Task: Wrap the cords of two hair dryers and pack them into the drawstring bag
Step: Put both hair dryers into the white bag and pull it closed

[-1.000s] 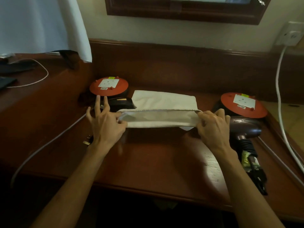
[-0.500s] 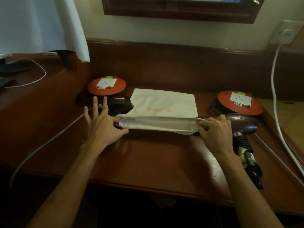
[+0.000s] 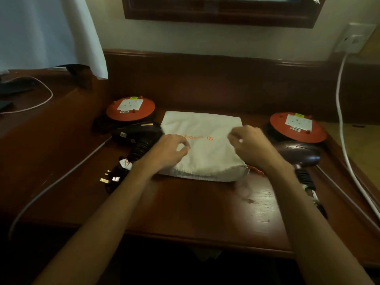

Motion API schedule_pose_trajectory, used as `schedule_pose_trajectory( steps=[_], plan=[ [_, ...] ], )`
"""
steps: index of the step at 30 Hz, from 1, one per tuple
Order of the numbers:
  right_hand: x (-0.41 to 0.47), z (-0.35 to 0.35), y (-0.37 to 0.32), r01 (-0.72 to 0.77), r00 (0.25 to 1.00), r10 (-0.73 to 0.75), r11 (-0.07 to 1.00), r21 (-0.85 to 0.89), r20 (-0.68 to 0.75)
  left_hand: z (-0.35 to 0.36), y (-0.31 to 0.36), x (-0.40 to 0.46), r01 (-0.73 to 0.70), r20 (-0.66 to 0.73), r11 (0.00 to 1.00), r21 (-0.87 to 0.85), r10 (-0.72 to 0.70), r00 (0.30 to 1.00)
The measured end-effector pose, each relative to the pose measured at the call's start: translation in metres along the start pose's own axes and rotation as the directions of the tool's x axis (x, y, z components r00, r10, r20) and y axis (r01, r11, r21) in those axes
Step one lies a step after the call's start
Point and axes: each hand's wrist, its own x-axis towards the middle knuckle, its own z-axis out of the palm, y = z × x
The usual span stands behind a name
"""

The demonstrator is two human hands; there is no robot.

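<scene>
A white drawstring bag point(image 3: 207, 153) with orange print lies flat mid-table, its gathered mouth toward me and an orange drawstring point(image 3: 256, 170) poking out at its right corner. My left hand point(image 3: 169, 150) and my right hand point(image 3: 251, 148) hover over the bag's top face with fingers loosely curled, gripping nothing that I can see; the right one is motion-blurred. A black hair dryer point(image 3: 139, 132) lies left of the bag, its cord and plug point(image 3: 110, 178) loose beside it. A dark maroon hair dryer point(image 3: 298, 154) lies right of the bag, handle toward me.
Two orange-red socket reels stand at the back, one on the left point(image 3: 130, 109), one on the right point(image 3: 298, 127). A white cable point(image 3: 341, 120) drops from a wall socket point(image 3: 353, 40). A grey cable point(image 3: 51, 186) crosses the left of the wooden table point(image 3: 195, 208).
Both hands have let go of the bag's mouth edge and moved inward over its top. The bag now lies flat on the table.
</scene>
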Motion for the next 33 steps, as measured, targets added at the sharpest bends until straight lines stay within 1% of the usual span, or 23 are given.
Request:
schedule_pose_trajectory(
  steps=[1, 2, 3, 4, 6, 7, 11, 14, 18, 21, 23, 24, 25, 26, 27, 28, 29, 31, 32, 33],
  plan=[
    [0.016, 0.011, -0.005, -0.014, 0.999, 0.015, 1.000, -0.019, 0.044, 0.012, -0.003, 0.014, 0.011, 0.077, 0.993, 0.120, -0.020, 0.997],
    [0.030, 0.022, -0.006, -0.037, 0.991, 0.044, 0.997, -0.061, 0.124, 0.024, -0.007, 0.025, 0.021, 0.149, 0.970, 0.241, -0.058, 0.987],
    [0.043, 0.033, -0.001, -0.052, 0.974, 0.077, 0.991, -0.125, 0.213, 0.035, -0.013, 0.033, 0.036, 0.200, 0.944, 0.327, -0.106, 0.974],
    [0.053, 0.043, 0.004, -0.050, 0.952, 0.111, 0.976, -0.211, 0.285, 0.044, -0.019, 0.040, 0.057, 0.232, 0.932, 0.358, -0.148, 0.961],
    [0.066, 0.056, 0.018, -0.027, 0.917, 0.178, 0.921, -0.388, 0.358, 0.057, -0.033, 0.047, 0.090, 0.249, 0.943, 0.321, -0.176, 0.952],
    [0.073, 0.058, 0.024, -0.019, 0.908, 0.196, 0.901, -0.433, 0.370, 0.062, -0.039, 0.050, 0.090, 0.236, 0.947, 0.308, -0.167, 0.957],
    [0.089, 0.057, 0.041, -0.017, 0.847, 0.278, 0.866, -0.499, 0.453, 0.075, -0.045, 0.057, 0.085, 0.150, 0.940, 0.330, -0.141, 0.979],
    [0.091, 0.058, 0.052, -0.001, 0.848, 0.279, 0.851, -0.526, 0.450, 0.080, -0.045, 0.062, 0.103, 0.124, 0.936, 0.337, -0.153, 0.980],
    [0.088, 0.064, 0.067, 0.048, 0.894, 0.222, 0.816, -0.576, 0.388, 0.083, -0.040, 0.066, 0.110, 0.118, 0.932, 0.346, -0.159, 0.980],
    [0.087, 0.062, 0.071, 0.073, 0.918, 0.171, 0.813, -0.578, 0.356, 0.081, -0.036, 0.066, 0.114, 0.129, 0.934, 0.340, -0.166, 0.978],
    [0.083, 0.057, 0.072, 0.090, 0.941, 0.118, 0.817, -0.570, 0.318, 0.079, -0.031, 0.065, 0.135, 0.128, 0.929, 0.344, -0.189, 0.974],
    [0.079, 0.051, 0.072, 0.085, 0.955, 0.094, 0.824, -0.560, 0.282, 0.077, -0.026, 0.065, 0.149, 0.106, 0.928, 0.341, -0.196, 0.975],
    [0.072, 0.042, 0.071, 0.054, 0.976, 0.068, 0.846, -0.531, 0.208, 0.075, -0.019, 0.064, 0.154, 0.054, 0.932, 0.330, -0.181, 0.982],
    [0.064, 0.033, 0.072, 0.014, 0.995, 0.039, 0.872, -0.489, 0.096, 0.073, -0.009, 0.063, 0.136, -0.020, 0.941, 0.310, -0.137, 0.990],
    [0.055, 0.022, 0.073, -0.026, 0.999, 0.012, 0.898, -0.439, -0.035, 0.071, 0.002, 0.063, 0.096, -0.091, 0.956, 0.278, -0.074, 0.993],
    [0.044, 0.012, 0.076, -0.062, 0.987, -0.002, 0.919, -0.390, -0.161, 0.070, 0.014, 0.063, 0.042, -0.131, 0.972, 0.232, -0.011, 0.991],
    [0.029, 0.000, 0.079, -0.112, 0.964, 0.020, 0.936, -0.335, -0.265, 0.069, 0.027, 0.062, -0.019, -0.119, 0.985, 0.171, 0.039, 0.992],
    [-0.002, -0.017, 0.087, -0.234, 0.901, 0.130, 0.949, -0.212, -0.413, 0.071, 0.048, 0.058, -0.089, 0.025, 0.993, 0.083, 0.087, 0.996],
    [-0.019, -0.022, 0.092, -0.316, 0.863, 0.207, 0.933, -0.173, -0.462, 0.074, 0.057, 0.057, -0.108, 0.104, 0.992, 0.068, 0.100, 0.989],
    [-0.035, -0.024, 0.097, -0.402, 0.826, 0.288, 0.904, -0.147, -0.485, 0.078, 0.065, 0.057, -0.118, 0.155, 0.991, 0.068, 0.106, 0.982]
  ],
)
